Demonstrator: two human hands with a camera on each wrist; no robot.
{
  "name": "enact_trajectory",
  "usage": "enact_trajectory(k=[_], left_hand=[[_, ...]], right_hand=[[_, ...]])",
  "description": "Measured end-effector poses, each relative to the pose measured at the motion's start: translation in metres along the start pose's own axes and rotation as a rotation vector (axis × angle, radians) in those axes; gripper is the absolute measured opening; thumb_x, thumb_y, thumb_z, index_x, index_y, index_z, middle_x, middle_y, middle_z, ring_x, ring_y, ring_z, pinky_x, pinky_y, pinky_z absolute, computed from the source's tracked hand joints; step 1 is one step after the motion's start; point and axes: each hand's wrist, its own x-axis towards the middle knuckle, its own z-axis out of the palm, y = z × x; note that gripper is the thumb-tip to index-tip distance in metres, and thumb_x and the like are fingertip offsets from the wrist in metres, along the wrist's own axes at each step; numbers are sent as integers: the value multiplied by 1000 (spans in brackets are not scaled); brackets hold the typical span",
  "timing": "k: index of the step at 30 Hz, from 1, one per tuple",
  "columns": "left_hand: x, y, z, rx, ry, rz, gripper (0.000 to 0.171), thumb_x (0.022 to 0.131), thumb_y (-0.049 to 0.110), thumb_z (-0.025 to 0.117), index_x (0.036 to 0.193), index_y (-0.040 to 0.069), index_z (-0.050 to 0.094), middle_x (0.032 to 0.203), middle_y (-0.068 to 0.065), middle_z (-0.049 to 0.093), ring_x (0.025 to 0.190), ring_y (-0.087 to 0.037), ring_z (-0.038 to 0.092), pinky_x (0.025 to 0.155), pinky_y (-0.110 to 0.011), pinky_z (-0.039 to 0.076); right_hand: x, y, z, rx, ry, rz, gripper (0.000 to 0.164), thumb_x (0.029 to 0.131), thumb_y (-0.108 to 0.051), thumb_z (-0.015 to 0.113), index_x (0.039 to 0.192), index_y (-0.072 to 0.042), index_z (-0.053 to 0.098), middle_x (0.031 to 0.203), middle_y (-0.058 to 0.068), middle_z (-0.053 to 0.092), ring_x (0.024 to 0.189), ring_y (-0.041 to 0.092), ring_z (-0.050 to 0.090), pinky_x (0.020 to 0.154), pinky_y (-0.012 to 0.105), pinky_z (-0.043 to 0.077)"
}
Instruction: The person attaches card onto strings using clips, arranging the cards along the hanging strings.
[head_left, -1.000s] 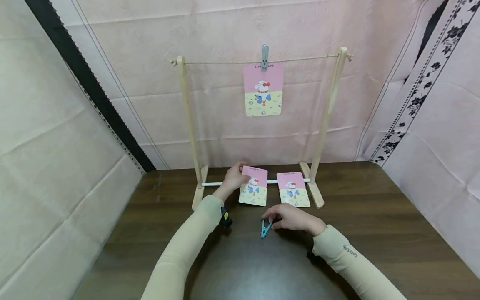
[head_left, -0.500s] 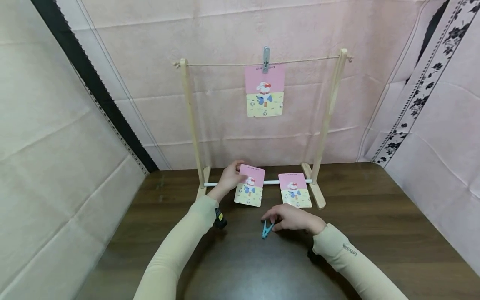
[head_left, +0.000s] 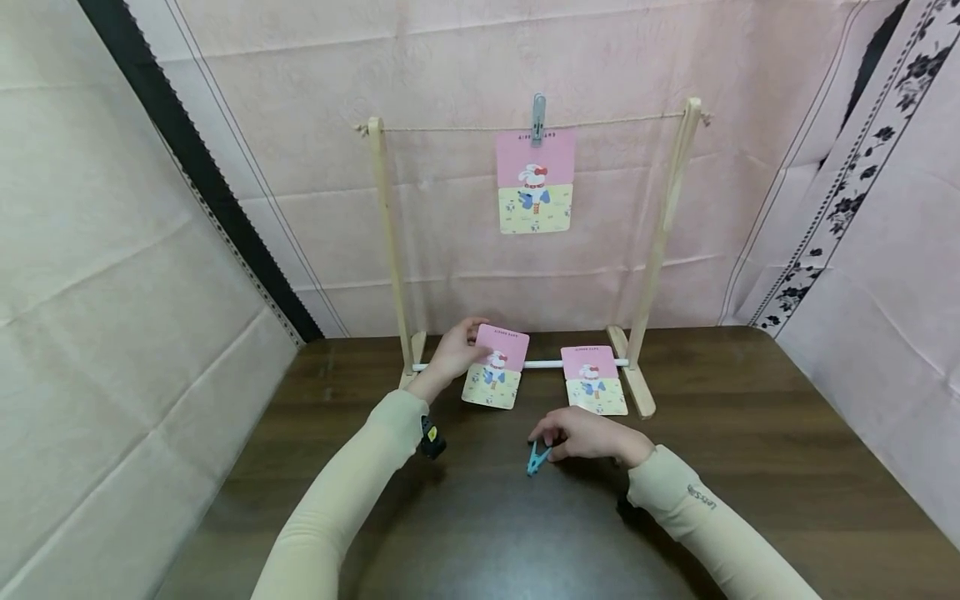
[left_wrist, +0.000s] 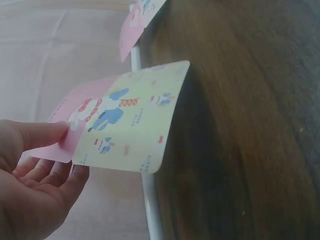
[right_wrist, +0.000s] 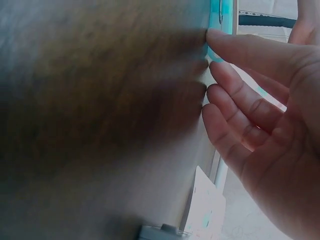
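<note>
The wood-grained surface [head_left: 750,433] is backed by a creased, pale pinkish cloth [head_left: 300,108]. At the left of the head view, this backdrop is edged by a slanting black band [head_left: 202,167], with a pale side cloth [head_left: 112,333] seen beyond it. At the right, a white strip [head_left: 851,204] is printed with dark flowers and bordered by another pale cloth [head_left: 885,333].

Held card [head_left: 497,375] now farther left, more tilted

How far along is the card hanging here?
Done: one card hangs from the cord by a grey clip. In hand: the left hand holds a second card, the right hand pinches a blue clip. Apparently left: hanging that card and the third card, both unclipped.
</note>
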Motion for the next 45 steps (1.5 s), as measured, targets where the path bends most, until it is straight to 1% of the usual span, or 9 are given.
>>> enact_trajectory(k=[8,11,15,18,25,29,34,37,45], left_hand=[[-7,14,-18,-14,-10,7,48,92,1,70,138,1,54,117,-17,67,99,-28,66,78,-33,58],[-10,18,-23,-4,-16,7,46,92,2,70,136,1,55,114,-17,68,98,-28,67,80,-33,57],[-15,20,-31,22,-2,3,42,93,5,69,134,1,58,112,-15,69,97,-26,66,81,-33,56],[-16,20,-37,8,6,2,40,94,5,69,132,1,58,111,-15,69,97,-26,65,81,-34,56],[-18,22,-44,9,9,29,38,94,8,70,131,3,59,113,-13,70,101,-27,65,85,-37,54],[-20,24,-47,-11,0,41,35,95,7,69,129,2,59,112,-14,70,100,-27,65,83,-35,54],[-22,27,-53,2,10,53,37,95,7,69,130,-1,58,111,-16,69,98,-27,65,81,-35,55],[-22,28,-58,7,11,52,38,96,8,68,131,0,57,112,-16,69,99,-27,65,81,-35,55],[-27,40,-65,11,17,84,38,96,7,68,132,0,57,114,-17,69,100,-29,65,83,-37,55]], right_hand=[[-1,1,-2,5,12,-13,27,89,-10,77,116,-12,72,92,-4,63,84,15,58,77,31,50],[-3,3,0,19,10,-23,27,89,-11,77,116,-11,72,95,-4,63,87,15,60,80,33,52],[-4,3,0,41,5,-25,27,89,-11,78,116,-12,71,100,-4,64,93,14,61,83,34,53],[-4,2,-1,49,5,-27,27,90,-12,77,116,-13,71,102,-3,65,95,15,61,85,34,53],[-8,-1,-1,92,8,-20,26,90,-11,77,114,-12,71,102,-3,67,95,17,62,86,36,53],[-12,-3,-1,125,1,-11,25,89,-11,77,113,-13,70,104,-3,68,97,17,64,88,35,53],[-13,-5,-2,154,1,-16,25,89,-12,78,113,-13,69,107,-1,70,101,19,67,91,36,54],[-14,-6,-3,163,8,-12,25,89,-13,78,113,-12,69,108,0,70,101,21,68,91,38,54],[-17,-5,-7,184,29,24,26,89,-17,79,113,-12,69,108,-3,71,102,21,69,91,41,54]])
